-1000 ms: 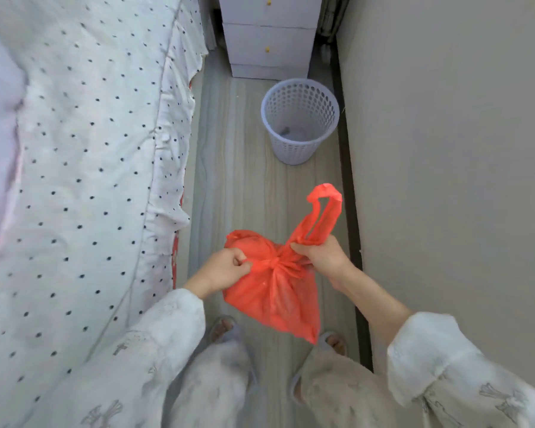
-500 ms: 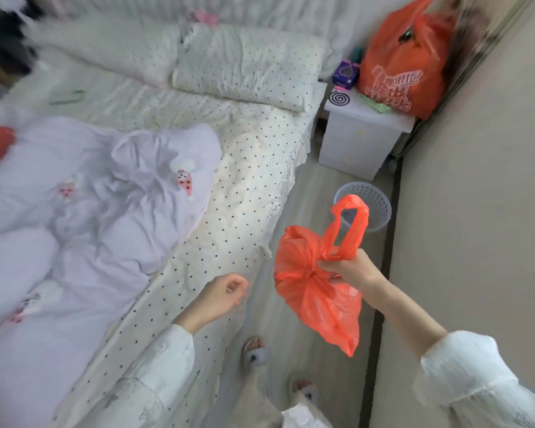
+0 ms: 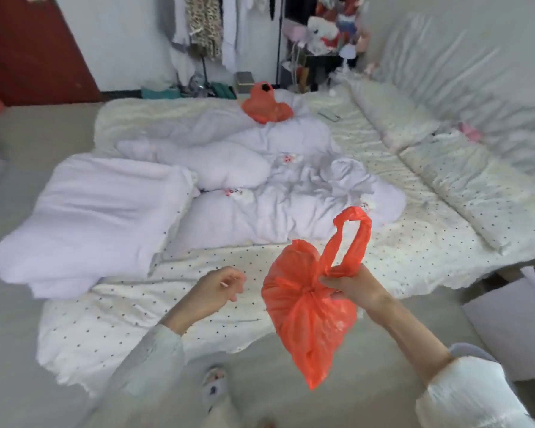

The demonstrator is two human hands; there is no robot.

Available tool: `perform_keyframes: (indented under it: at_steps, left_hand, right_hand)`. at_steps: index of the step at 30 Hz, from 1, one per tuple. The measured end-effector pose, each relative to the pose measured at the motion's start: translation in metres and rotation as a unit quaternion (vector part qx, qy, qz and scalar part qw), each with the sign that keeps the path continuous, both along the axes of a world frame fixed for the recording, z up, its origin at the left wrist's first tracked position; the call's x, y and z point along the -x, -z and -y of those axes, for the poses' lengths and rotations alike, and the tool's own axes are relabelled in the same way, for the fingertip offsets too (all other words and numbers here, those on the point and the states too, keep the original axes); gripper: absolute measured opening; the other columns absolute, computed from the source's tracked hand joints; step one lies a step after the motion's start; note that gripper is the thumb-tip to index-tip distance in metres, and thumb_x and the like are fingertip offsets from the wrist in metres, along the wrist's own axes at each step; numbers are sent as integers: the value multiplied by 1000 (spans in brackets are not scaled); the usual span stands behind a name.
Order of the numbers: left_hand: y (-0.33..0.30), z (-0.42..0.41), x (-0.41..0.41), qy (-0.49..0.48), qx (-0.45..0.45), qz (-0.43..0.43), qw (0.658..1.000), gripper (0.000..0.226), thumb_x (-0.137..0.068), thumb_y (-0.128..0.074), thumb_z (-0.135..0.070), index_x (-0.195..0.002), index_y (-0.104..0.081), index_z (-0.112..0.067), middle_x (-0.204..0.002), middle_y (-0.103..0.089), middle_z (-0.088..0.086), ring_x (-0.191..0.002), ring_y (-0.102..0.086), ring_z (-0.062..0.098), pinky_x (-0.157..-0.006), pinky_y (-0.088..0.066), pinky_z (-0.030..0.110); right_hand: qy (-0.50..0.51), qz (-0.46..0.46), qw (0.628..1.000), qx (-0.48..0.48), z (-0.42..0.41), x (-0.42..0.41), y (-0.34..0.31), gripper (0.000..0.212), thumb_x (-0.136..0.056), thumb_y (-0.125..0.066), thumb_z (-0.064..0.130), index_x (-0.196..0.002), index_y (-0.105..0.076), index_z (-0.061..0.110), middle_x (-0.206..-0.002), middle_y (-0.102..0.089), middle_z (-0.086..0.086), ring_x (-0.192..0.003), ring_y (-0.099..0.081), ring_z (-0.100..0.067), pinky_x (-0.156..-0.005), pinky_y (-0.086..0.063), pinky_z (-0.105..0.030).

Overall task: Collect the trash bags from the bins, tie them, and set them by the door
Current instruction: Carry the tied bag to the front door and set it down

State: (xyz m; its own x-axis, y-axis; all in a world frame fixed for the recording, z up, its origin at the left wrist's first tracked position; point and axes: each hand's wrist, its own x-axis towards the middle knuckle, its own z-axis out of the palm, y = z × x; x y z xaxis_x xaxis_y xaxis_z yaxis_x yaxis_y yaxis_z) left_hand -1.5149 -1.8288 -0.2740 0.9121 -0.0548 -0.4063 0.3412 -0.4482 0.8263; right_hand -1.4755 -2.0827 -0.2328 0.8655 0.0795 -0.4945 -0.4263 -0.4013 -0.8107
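1. At the far left stands a dark red door (image 3: 28,50), with pale floor in front of it.
2. A folded lilac duvet (image 3: 96,217) lies on the left part of the bed (image 3: 430,242), whose sheet is white with small dark dots.
3. The left hand (image 3: 212,291) hangs over the near edge of the bed, its grip loosely curled and holding nothing, well apart from the bag.
4. Below it, a slippered foot (image 3: 215,387) shows on the floor.
5. Far across the bed, on the rumpled bedding, sits a second orange bag (image 3: 267,108); whether it is tied cannot be told.
6. The orange trash bag (image 3: 309,319) hangs in the air in front of the bed's near edge, knotted at its neck, one looped handle (image 3: 352,239) standing upright above the knot.
7. The right hand (image 3: 351,288) holds the bag at the knot, its grip pinching the base of the loop, fingers curled round the gathered plastic.
8. Pillows (image 3: 476,193) in dotted cases line the right side of the bed.
9. At the far right a white nightstand (image 3: 513,316) stands just beside the bed.
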Motion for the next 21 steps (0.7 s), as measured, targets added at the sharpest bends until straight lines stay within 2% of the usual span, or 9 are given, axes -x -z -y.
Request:
perform_keyframes:
  at_steps: [2,5,9,12,15,18,21]
  left_hand:
    - [-5,-43,32,-75,13,11,997,14,-91,-50,-20,-86,-58,-30,-87,-65,-3,-70,-61,9,-64,-44,23]
    - [-8,-107,84,-165,29,22,986,15,-92,-49,-19,-87,-59,-28,-87,-65,-1,-70,-60,11,-63,-44,20]
    - [-7,-194,152,-258,30,23,965,16,-92,-47,-17,-89,-60,-25,-84,-65,-3,-71,-60,13,-65,-44,21]
    - [-4,-268,199,-313,21,24,949,21,-93,-45,-14,-82,-58,-27,-79,-64,-3,-66,-58,13,-61,-42,22]
    - [-8,-344,243,-352,-12,36,935,25,-94,-42,-12,-80,-55,-29,-76,-61,-4,-58,-57,4,-55,-40,17]
    - [-14,-409,280,-396,-29,46,917,28,-95,-40,-10,-79,-54,-28,-75,-60,-4,-48,-56,-6,-54,-39,18]
    - [-16,-461,304,-423,-47,67,902,24,-95,-40,-7,-81,-55,-21,-72,-58,-3,-45,-54,-8,-50,-40,6]
  right_hand:
    - [-64,1,998,2,-48,8,-7,15,-78,-69,3,-67,-66,13,-71,-66,-10,-64,-60,-19,-73,-54,-34]
    - [-155,-12,988,0,-122,30,-11,13,-79,-68,4,-71,-68,15,-73,-68,-5,-66,-63,-16,-68,-54,-26]
    - [-255,-30,966,8,-229,64,-2,4,-79,-69,9,-79,-70,13,-84,-72,-9,-76,-67,-18,-74,-55,-30]
    - [-312,-36,949,7,-321,91,9,8,-80,-67,10,-87,-71,8,-91,-73,-14,-83,-68,-20,-75,-55,-29]
    - [-351,-38,936,-16,-414,118,14,5,-81,-66,9,-85,-69,9,-91,-70,-13,-82,-65,-20,-71,-54,-27]
    - [-382,-46,922,-40,-494,141,10,5,-82,-65,8,-84,-67,12,-91,-70,-10,-83,-65,-19,-74,-53,-27]
    - [-405,-48,910,-69,-565,154,4,7,-82,-65,7,-86,-66,12,-88,-68,-9,-80,-63,-19,-71,-52,-26]
